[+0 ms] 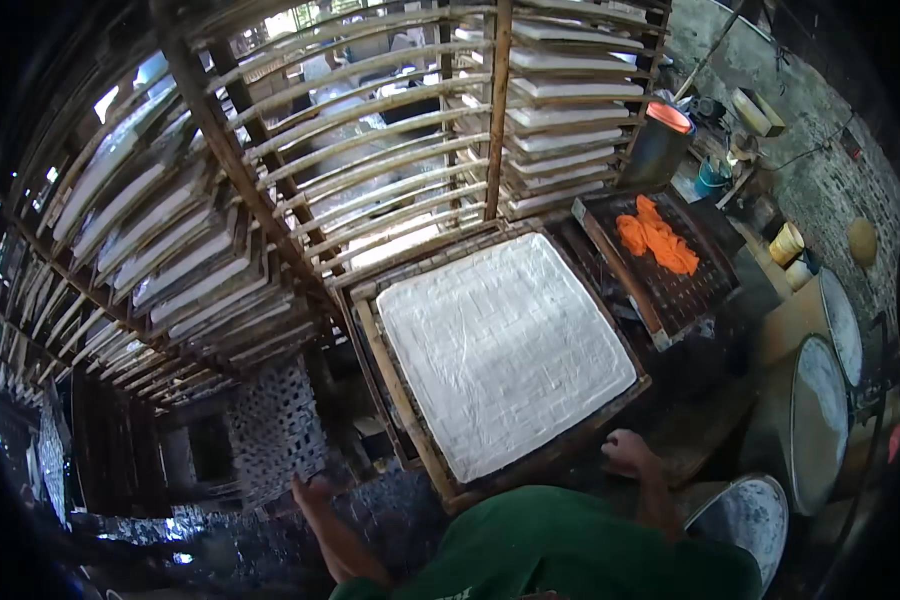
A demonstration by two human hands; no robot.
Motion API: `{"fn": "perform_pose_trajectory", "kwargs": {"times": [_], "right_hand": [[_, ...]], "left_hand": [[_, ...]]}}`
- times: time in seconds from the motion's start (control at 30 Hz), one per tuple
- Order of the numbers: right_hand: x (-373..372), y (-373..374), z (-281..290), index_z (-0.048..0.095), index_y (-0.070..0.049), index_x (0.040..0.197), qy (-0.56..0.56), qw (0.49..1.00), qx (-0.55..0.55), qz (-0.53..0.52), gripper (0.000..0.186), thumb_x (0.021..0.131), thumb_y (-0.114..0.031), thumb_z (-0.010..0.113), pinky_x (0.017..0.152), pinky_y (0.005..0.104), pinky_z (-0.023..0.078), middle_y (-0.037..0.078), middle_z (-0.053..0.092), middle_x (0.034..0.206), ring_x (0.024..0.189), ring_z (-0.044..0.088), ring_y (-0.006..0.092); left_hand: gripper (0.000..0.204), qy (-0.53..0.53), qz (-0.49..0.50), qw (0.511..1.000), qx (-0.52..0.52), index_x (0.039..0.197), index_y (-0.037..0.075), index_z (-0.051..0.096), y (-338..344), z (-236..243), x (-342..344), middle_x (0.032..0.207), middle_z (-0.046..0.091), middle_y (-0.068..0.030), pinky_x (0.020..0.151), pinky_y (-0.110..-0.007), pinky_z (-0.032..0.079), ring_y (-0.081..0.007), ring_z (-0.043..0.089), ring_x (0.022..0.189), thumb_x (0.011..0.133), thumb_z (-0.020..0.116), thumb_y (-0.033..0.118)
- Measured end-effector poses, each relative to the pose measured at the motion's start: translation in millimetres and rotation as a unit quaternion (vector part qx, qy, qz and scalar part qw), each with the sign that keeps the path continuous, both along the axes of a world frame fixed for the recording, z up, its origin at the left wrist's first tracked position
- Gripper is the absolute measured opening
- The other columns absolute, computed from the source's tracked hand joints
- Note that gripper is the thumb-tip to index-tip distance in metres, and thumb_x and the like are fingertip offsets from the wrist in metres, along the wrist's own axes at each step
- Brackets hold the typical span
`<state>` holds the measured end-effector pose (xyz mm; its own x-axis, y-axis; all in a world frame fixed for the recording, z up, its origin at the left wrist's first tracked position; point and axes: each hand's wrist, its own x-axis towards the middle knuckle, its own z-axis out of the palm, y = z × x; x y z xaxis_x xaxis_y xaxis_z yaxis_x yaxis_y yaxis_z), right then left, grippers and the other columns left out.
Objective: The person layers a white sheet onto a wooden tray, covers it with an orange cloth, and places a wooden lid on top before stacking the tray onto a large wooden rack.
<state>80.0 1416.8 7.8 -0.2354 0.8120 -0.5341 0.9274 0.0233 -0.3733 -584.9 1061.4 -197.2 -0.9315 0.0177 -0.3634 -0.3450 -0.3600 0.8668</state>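
Observation:
A large white sheet, square with rounded corners and a faint woven imprint, lies on a slatted wooden frame in front of me. My right hand is near the frame's right front corner, its fingers curled in and nothing visible in them. Off to the left of the frame, my left hand is held low with finger and thumb apart. It overlaps the lower corner of a woven panel in the picture; whether it touches the panel is unclear.
Racks of stacked white-covered trays stand behind, with more trays at left. An orange cloth lies on a dark slatted board. Large round vessels line the right side, one basin close to my right arm. A yellow bucket stands beyond.

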Motion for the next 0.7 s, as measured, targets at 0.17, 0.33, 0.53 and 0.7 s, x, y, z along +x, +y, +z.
{"fn": "perform_pose_trajectory", "kwargs": {"times": [0.17, 0.33, 0.53, 0.7], "right_hand": [[-7.8, 24.6, 9.2, 0.071, 0.001, 0.102, 0.106, 0.984, 0.141, -0.040, 0.035, 0.083, -0.029, 0.067, 0.085, 0.0416, 0.054, 0.023, 0.071, 0.100, 0.095, 0.070, 0.0350], [9.9, 96.5, -6.2, 0.069, 0.005, 0.093, 0.144, 0.951, 0.251, -0.110, 0.026, 0.089, -0.020, 0.063, 0.075, 0.0363, 0.053, 0.018, 0.072, 0.085, 0.083, 0.070, 0.0236], [19.4, 195.1, -38.8, 0.067, 0.004, 0.087, 0.085, 0.936, 0.307, -0.147, 0.040, 0.096, -0.032, 0.053, 0.072, 0.0465, 0.050, 0.025, 0.066, 0.082, 0.082, 0.067, 0.0411], [13.1, 249.1, -91.7, 0.064, 0.009, 0.100, 0.155, 0.967, 0.166, -0.119, 0.064, 0.101, -0.049, 0.038, 0.083, 0.0497, 0.047, 0.036, 0.062, 0.101, 0.104, 0.060, 0.0502]], "left_hand": [[0.032, -0.014, -0.051, 0.995, -0.088, 0.111, -0.001, 0.064, 59.0, -12.2, 61.9, 0.093, 0.067, -0.0072, 0.062, -0.034, 0.049, -0.0160, 0.061, 0.078, 0.092, 0.068, 0.023], [0.029, 0.139, -0.191, 0.958, -0.160, 0.089, -0.001, 0.070, 167.8, 96.5, 156.8, 0.073, 0.060, 0.0017, 0.059, -0.024, 0.042, -0.0059, 0.052, 0.066, 0.096, 0.065, 0.026], [0.044, 0.272, -0.268, 0.884, -0.269, 0.073, 0.001, 0.052, 238.7, 159.9, 193.5, 0.062, 0.042, -0.0015, 0.054, -0.032, 0.035, -0.0110, 0.039, 0.060, 0.099, 0.055, 0.037], [0.046, 0.255, -0.228, 0.804, -0.486, 0.080, -0.001, 0.065, 265.7, 149.7, 181.9, 0.067, 0.059, -0.0119, 0.060, -0.037, 0.045, -0.0218, 0.055, 0.061, 0.098, 0.054, 0.040]]}}
